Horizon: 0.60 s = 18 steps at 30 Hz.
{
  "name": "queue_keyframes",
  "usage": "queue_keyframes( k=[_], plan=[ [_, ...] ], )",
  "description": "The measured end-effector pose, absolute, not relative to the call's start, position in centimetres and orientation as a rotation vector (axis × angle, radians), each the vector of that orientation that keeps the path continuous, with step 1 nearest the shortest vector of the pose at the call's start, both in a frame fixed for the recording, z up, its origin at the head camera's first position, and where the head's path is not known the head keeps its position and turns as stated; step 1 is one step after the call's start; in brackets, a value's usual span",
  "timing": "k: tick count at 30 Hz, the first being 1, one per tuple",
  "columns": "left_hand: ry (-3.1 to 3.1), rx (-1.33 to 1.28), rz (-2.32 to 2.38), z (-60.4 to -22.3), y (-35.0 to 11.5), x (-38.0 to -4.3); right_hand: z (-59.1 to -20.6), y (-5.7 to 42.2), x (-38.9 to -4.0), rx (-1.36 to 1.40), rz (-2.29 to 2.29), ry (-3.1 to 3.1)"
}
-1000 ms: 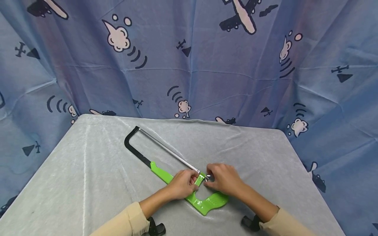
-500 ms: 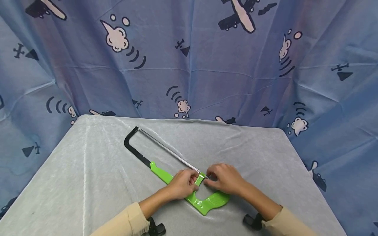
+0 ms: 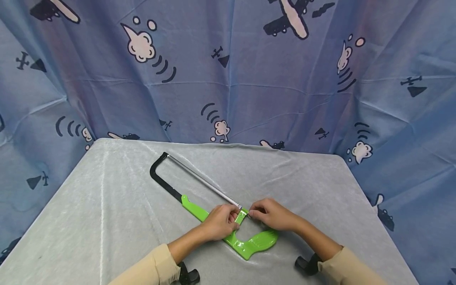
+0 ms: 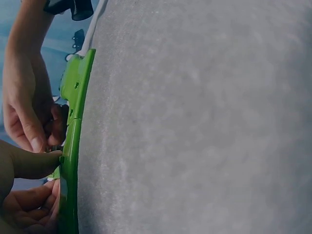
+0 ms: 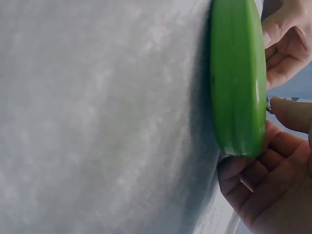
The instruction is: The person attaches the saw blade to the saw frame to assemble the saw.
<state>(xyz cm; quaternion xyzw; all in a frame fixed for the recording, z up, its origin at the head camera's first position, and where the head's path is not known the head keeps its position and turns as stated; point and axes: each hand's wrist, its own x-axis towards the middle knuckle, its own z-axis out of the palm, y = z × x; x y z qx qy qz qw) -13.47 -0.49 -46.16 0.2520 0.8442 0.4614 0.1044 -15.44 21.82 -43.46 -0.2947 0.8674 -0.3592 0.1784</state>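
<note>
A hacksaw (image 3: pixel 194 208) with a green handle (image 3: pixel 261 241), black front frame (image 3: pixel 165 186) and silver blade (image 3: pixel 203 181) lies slantwise on the table. My left hand (image 3: pixel 219 222) grips the green frame by the blade's near end, thumb and fingers on either side of it. Just right of that end, my right hand (image 3: pixel 272 213) pinches a small silver wing nut (image 5: pixel 268 103) between thumb and fingers, which mostly cover it. In the right wrist view the handle's rounded end stands in front of both hands. The left wrist view shows the green frame edge-on, beside both hands.
Grey velvety cloth (image 3: pixel 135 237) covers the table. Behind it hangs a blue curtain (image 3: pixel 263 111) printed with planes and clouds. Dark wrist mounts (image 3: pixel 189 276) sit under both beige sleeves (image 3: pixel 146 269).
My right fingers have turned at the wing nut, and the hand has shifted slightly, its wrist moving a little right. The left hand and the hacksaw have stayed in place.
</note>
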Motion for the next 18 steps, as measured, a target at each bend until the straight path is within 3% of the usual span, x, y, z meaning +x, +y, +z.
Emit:
queue_keyframes(
  k=[18],
  plan=[
    [2.488, 0.725, 1.364, -46.11, -0.46, -13.36, -44.02, 21.73, -15.78, -0.788, -1.121, 2.336]
  ],
)
